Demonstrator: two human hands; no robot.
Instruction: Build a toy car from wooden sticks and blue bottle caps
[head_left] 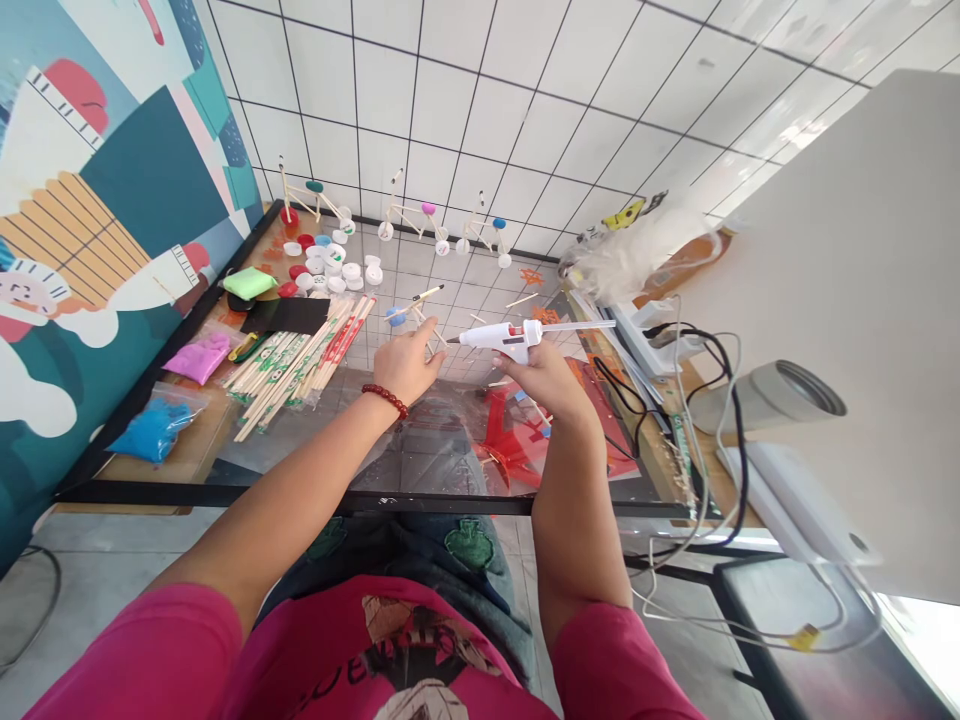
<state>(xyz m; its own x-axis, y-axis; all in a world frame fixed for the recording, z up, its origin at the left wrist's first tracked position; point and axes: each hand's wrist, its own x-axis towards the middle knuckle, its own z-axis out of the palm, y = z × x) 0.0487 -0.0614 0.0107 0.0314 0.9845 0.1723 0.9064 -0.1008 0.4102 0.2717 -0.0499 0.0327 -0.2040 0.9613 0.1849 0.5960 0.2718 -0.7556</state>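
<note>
My right hand (553, 378) is wrapped round the handle of a white glue gun (491, 338). A clear glue stick (577, 325) juts from its back end, and its nozzle points left. My left hand (405, 365), with a beaded bracelet at the wrist, pinches a small frame of wooden sticks (427, 322). The nozzle tip is close to the frame's lower end; whether they touch I cannot tell. Near the frame's left side is a blue round piece (395, 317), and a dark-tipped stick (429, 294) lies across its top.
Several finished-looking stick models with bottle-cap wheels (420, 222) stand along the back. Bottle caps (330, 262), wrapped chopsticks (300, 360) and bagged clay (157, 425) lie left. Cables (739, 440), a plastic bag (637, 255) and a grey cylinder (772, 395) crowd the right side.
</note>
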